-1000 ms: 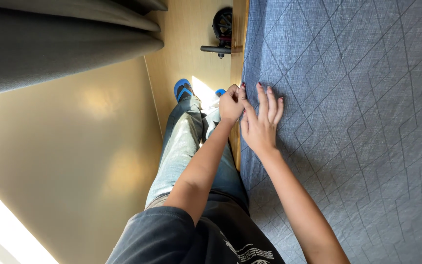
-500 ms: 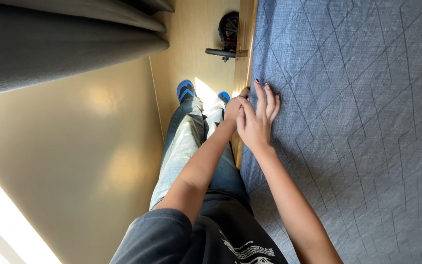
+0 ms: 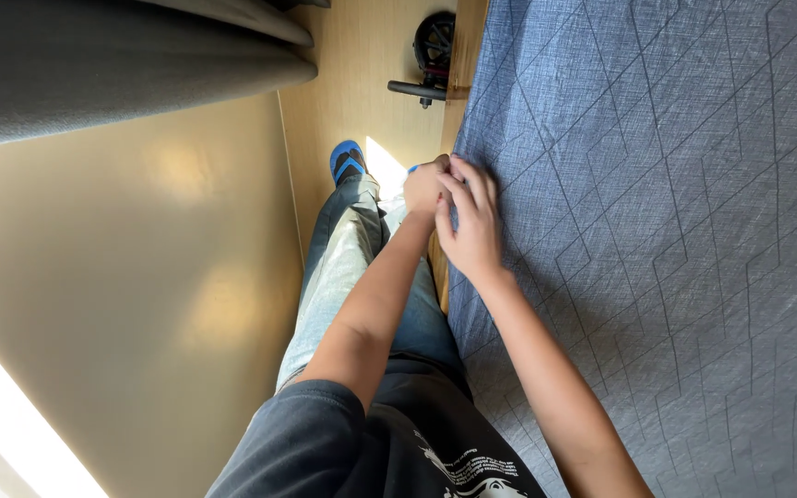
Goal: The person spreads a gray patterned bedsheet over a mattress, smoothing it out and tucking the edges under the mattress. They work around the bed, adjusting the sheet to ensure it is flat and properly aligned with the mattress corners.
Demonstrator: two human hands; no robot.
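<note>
Both hands at bed edge, pinching blue quilted bedspread (image 3: 657, 231). Left hand (image 3: 424, 187) fisted tight on fabric at edge; right hand (image 3: 472, 221) lies on top, fingers curled, gripping same fold. Cover looks largely flat and smooth across bed; edge beside legs judged not yet finished. Fabric woven, matte, stitched in angular line pattern. Wooden floor (image 3: 352, 83) glossy; grey curtain (image 3: 94, 74) hangs alongside.

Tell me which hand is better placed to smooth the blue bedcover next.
Probably the right hand: it lies on top of the blue bedcover near its edge, fingers curled. The left hand is fisted at the edge, off the flat top.
</note>
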